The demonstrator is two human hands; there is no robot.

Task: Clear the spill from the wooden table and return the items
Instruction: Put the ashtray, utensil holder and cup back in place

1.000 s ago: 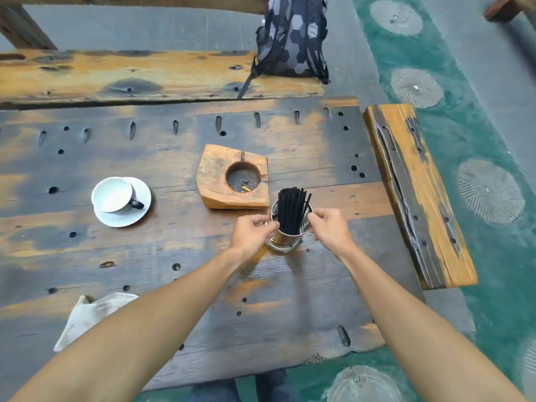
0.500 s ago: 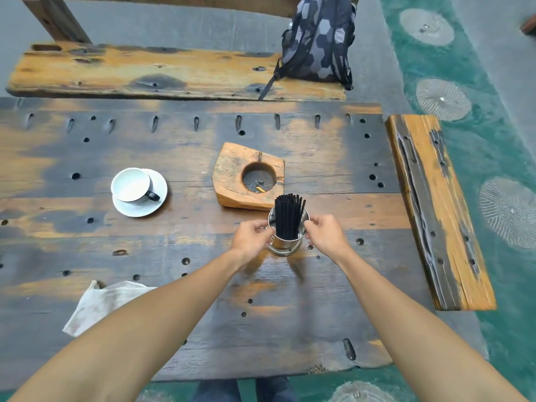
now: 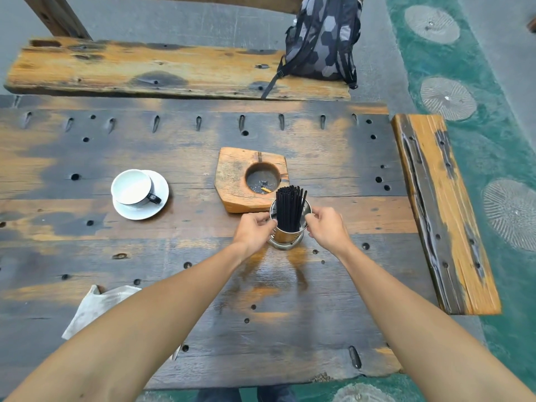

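A shiny metal cup (image 3: 287,236) full of black straws (image 3: 290,207) stands upright on the wooden table (image 3: 319,314), just in front of a wooden ashtray block (image 3: 235,181). My left hand (image 3: 253,230) grips the cup's left side with curled fingers. On the opposite side my right hand (image 3: 326,227) grips the rim the same way. A white cup on a saucer (image 3: 139,194) sits to the left. A crumpled white cloth (image 3: 98,306) lies near the front left, partly hidden by my left forearm. The wood in front of the metal cup looks wet and glossy.
A wooden bench (image 3: 174,71) runs along the far side with a patterned backpack (image 3: 322,42) on its right end. Another bench (image 3: 441,210) stands at the table's right side. Green patterned floor lies beyond it.
The view has shifted a little, so everything sits slightly further right and lower in frame. Both hands stay on the metal cup in the same spot by the ashtray block.
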